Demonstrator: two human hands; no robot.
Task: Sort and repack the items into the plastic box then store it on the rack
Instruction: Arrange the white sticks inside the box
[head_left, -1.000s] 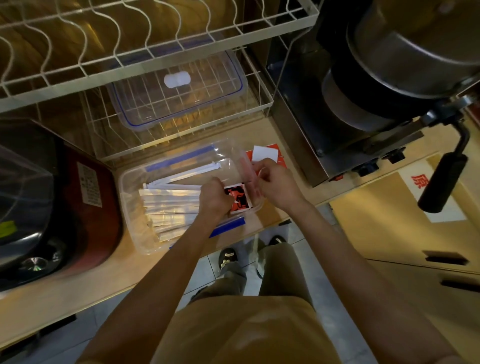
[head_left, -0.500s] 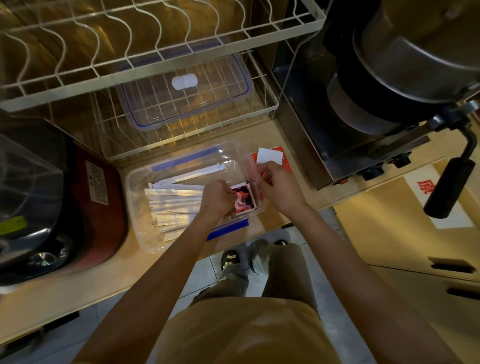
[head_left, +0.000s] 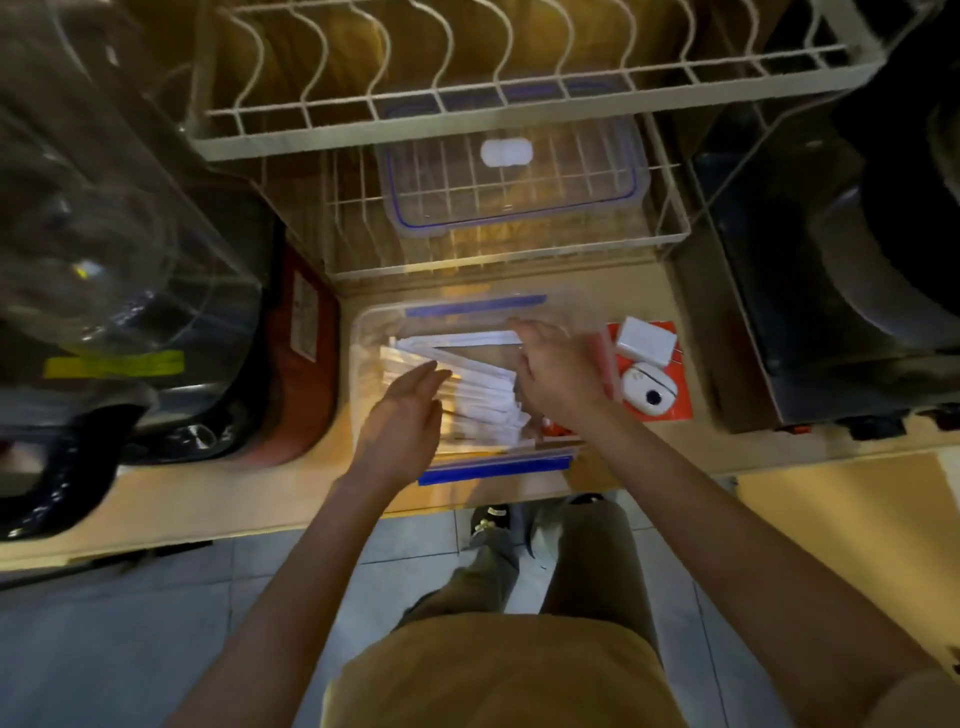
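Note:
A clear plastic box (head_left: 371, 327) with blue clips sits on the wooden counter in front of me. Several white paper-wrapped sticks (head_left: 478, 387) lie stacked inside it. A red and white packet (head_left: 553, 430) peeks out at the box's near right corner. My left hand (head_left: 402, 421) hovers over the box's left side with straight fingers, holding nothing. Over the box's right half my right hand (head_left: 553, 374) is spread flat, palm down. The box's lid (head_left: 511, 182) lies on the lower shelf of the white wire rack (head_left: 519, 122) behind the box.
A red card (head_left: 675, 400) with a white block and a round white device on it lies right of the box. A dark appliance (head_left: 831, 291) stands at the right, a red cooker (head_left: 301, 364) and a clear jug (head_left: 114, 218) at the left. The counter edge runs below the box.
Both hands have let go of the red packet, which now lies in the box. They have opened and spread apart over the box. The view has tilted and moved closer.

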